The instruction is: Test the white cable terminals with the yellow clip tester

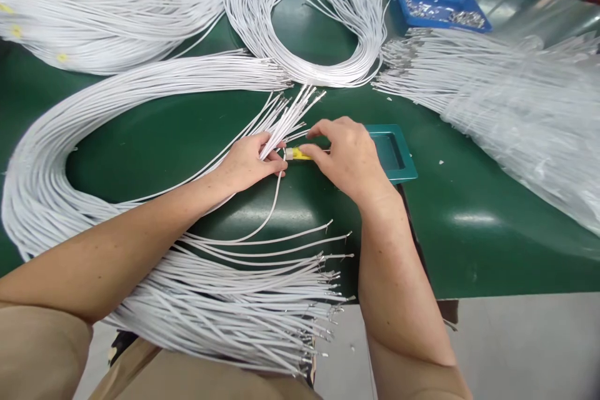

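Observation:
My left hand [253,162] is closed round a small bundle of white wires [291,119], whose ends fan out up and to the right. One wire loops down from its fingertips. Close by, my right hand [344,153] pinches a small yellow piece with a pale grey end [300,154]; its exact kind is unclear. That grey end meets the looping wire beside my left fingertips. Below my forearms, a large bundle of white wires [244,300] hangs over the table edge with metal-tipped ends pointing right. It curves round on the left to more ends at the middle.
A teal tray [407,159] lies just beyond my right hand. At the back stands a blue bin [440,6] holding small metal parts. More white wires lie in a U-shaped bundle [323,72], a back-left pile [117,19] and a plastic-wrapped bundle [525,106] on the green table [469,244].

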`<state>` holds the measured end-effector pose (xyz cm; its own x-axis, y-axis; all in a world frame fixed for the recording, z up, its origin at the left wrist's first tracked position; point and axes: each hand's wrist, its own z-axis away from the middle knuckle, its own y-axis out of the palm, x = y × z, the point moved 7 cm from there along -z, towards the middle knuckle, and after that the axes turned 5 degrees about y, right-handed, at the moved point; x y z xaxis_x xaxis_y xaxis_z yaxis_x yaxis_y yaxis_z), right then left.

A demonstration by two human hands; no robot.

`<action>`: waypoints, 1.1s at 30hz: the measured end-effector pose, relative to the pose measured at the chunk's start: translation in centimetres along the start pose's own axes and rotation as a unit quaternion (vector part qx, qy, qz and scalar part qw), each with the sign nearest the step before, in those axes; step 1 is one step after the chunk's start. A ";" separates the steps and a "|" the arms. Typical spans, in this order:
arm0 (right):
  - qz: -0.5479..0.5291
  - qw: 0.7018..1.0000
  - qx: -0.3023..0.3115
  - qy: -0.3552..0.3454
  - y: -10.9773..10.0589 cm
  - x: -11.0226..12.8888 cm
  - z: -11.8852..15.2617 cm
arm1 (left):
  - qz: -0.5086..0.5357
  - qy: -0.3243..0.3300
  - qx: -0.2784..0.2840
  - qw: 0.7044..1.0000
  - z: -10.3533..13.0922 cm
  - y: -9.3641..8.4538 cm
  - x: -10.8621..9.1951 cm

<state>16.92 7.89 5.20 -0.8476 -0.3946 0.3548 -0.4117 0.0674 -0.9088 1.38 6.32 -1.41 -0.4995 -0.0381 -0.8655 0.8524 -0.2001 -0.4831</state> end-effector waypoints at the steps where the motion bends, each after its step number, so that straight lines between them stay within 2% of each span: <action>1: -0.016 1.000 -0.020 0.004 -0.4 0.2 0.0 | 0.006 -0.002 0.003 1.000 0.0 0.0 -0.1; 4: -0.070 0.997 -0.026 0.005 -0.7 1.4 0.3 | 0.021 -0.010 0.016 1.000 0.0 -0.3 -0.1; 6: -0.114 0.992 0.031 -0.039 0.1 3.0 0.6 | 0.034 -0.013 0.015 0.999 -0.1 -0.7 0.3; 9: -0.140 0.970 0.151 -0.130 1.9 6.1 1.7 | 0.079 -0.002 0.006 0.997 -0.3 -1.3 0.8; 13: -0.077 0.941 0.276 -0.177 4.4 8.7 3.3 | 0.136 -0.011 0.001 0.991 -0.2 -1.8 0.9; 17: -0.007 0.920 0.336 -0.203 6.2 10.0 4.7 | 0.163 -0.039 0.030 0.985 0.4 -1.4 0.4; 21: -0.056 0.904 0.384 -0.182 6.8 10.3 5.8 | 0.190 -0.050 0.012 0.980 0.5 -1.6 0.4; 23: -0.130 0.867 0.454 -0.162 6.9 10.2 6.5 | 0.228 -0.053 -0.011 0.972 0.4 -1.8 0.4; 25: -0.216 0.829 0.505 -0.104 6.8 9.3 6.4 | 0.251 -0.051 -0.025 0.966 0.4 -1.9 0.3; 26: -0.260 0.828 0.494 -0.053 6.5 8.3 5.7 | 0.252 -0.047 -0.031 0.966 0.4 -1.9 0.1; 27: -0.301 0.841 0.450 0.009 6.1 7.0 4.6 | 0.248 -0.039 -0.038 0.967 0.4 -2.0 -0.1; 29: -0.381 0.873 0.276 0.129 4.5 3.6 1.9 | 0.231 -0.018 -0.047 0.972 0.6 -2.1 -0.6; 31: -0.450 0.864 0.123 0.190 3.1 0.8 0.5 | 0.211 -0.004 -0.035 0.977 0.8 -1.9 -1.0; 33: -0.504 0.838 0.061 0.200 2.8 -0.4 -0.1 | 0.197 -0.007 -0.006 0.980 1.0 -1.5 -1.1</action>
<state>16.05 8.34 2.58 -0.1442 0.1459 0.9787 -0.9695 -0.2188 -0.1102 0.52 5.69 0.43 -0.1322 -0.1239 -0.9834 0.9815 -0.1552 -0.1124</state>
